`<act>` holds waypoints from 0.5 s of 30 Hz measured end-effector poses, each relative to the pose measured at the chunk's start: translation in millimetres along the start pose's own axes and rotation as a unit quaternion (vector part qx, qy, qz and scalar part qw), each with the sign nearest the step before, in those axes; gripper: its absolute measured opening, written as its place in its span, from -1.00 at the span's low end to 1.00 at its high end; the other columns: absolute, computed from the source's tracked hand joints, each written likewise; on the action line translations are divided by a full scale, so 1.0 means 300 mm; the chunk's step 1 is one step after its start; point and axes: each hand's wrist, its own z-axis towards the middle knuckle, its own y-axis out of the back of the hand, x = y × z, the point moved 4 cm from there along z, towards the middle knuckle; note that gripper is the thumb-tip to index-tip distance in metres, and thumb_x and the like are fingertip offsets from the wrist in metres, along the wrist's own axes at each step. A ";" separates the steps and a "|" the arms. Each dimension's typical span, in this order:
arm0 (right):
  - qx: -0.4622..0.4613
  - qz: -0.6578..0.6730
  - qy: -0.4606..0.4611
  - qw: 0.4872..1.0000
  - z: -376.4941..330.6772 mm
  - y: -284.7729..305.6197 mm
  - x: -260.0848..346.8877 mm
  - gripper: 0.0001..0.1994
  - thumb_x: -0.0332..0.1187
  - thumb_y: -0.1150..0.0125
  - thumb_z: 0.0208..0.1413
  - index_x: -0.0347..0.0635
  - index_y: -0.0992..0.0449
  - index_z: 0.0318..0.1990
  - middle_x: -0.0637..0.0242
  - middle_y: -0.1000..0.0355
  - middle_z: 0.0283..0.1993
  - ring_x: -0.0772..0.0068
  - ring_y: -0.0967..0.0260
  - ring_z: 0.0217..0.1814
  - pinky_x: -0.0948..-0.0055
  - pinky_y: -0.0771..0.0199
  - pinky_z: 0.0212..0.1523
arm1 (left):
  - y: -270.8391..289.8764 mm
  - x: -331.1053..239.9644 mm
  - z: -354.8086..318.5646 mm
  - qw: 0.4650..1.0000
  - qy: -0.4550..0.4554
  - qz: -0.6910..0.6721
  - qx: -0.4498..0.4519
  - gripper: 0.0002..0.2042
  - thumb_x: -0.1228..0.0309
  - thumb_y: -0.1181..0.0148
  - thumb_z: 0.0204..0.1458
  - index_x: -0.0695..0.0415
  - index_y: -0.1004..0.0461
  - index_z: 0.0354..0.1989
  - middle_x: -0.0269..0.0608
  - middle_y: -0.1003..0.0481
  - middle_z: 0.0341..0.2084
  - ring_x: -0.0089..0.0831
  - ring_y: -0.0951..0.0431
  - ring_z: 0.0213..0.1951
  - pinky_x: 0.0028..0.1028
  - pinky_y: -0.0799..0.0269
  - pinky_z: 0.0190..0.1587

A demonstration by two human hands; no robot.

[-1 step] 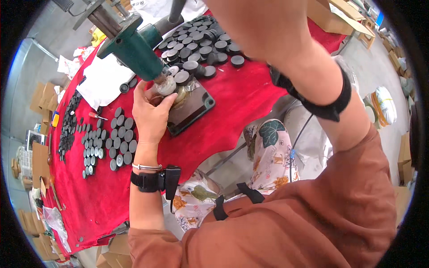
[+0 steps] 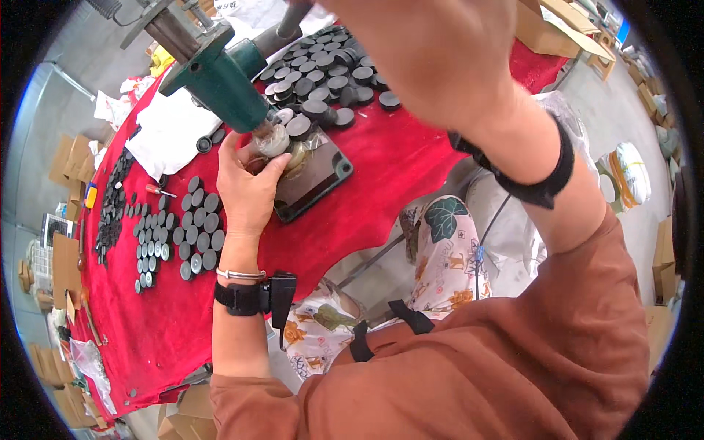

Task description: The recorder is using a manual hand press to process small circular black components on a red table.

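My left hand (image 2: 249,176) is closed, thumb and fingers around a whitish, see-through round piece (image 2: 273,141) directly beneath the ram of a green hand press (image 2: 233,92). Wrapping or tape lies about a yellowish round part (image 2: 297,160) beside my thumb, above the press's dark base plate (image 2: 312,180). At the top of the view my right hand (image 2: 433,51) is raised close to the press's lever (image 2: 287,26). It looks large and blurred, and its fingers are cut off or hidden, so I cannot see whether it grips the lever.
Behind the press lies a heap of black round caps (image 2: 323,70) on the red cloth (image 2: 330,235). More caps (image 2: 194,227) stand in rows at the left, near a screwdriver (image 2: 160,191). A white cloth (image 2: 172,136) lies behind them. An open cardboard box (image 2: 543,29) stands far right.
My right hand has shifted slightly left, nearer to the lever. The left hand and the round piece under the ram have not visibly moved.
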 end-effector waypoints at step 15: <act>-0.034 0.254 -0.010 0.966 -0.317 -0.027 0.002 -0.62 -0.69 -0.26 -0.20 -0.29 -0.27 -0.19 0.10 -0.40 -0.27 0.37 -0.42 -0.25 0.46 -0.43 -0.20 | 0.277 -0.011 -0.141 0.838 0.032 0.540 -0.073 -0.64 0.12 -0.26 -0.04 0.15 -0.56 -0.18 0.00 -0.51 -0.22 -0.08 -0.51 -0.13 -0.19 -0.44 -0.09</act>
